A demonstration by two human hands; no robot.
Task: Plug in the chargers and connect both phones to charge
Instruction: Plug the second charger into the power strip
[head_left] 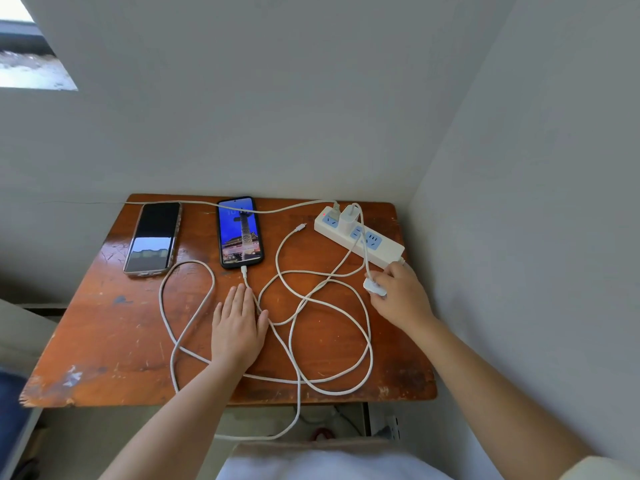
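Observation:
A white power strip [388, 252] lies at the table's back right with one white charger [347, 218] plugged into it. The lit phone [240, 232] in the middle has a white cable [244, 271] in its bottom port. A dark phone [153, 236] lies to its left, with no cable in it. A loose cable end [300, 227] rests between the lit phone and the strip. My right hand [398, 294] grips a second white charger [375, 287] just in front of the strip. My left hand [239, 327] lies flat on the table over the cable.
The worn wooden table [114, 341] stands in a corner, with walls behind and to the right. White cables [332, 389] loop across its front half and one hangs over the front edge. A grey cord [207, 203] runs along the back edge to the strip.

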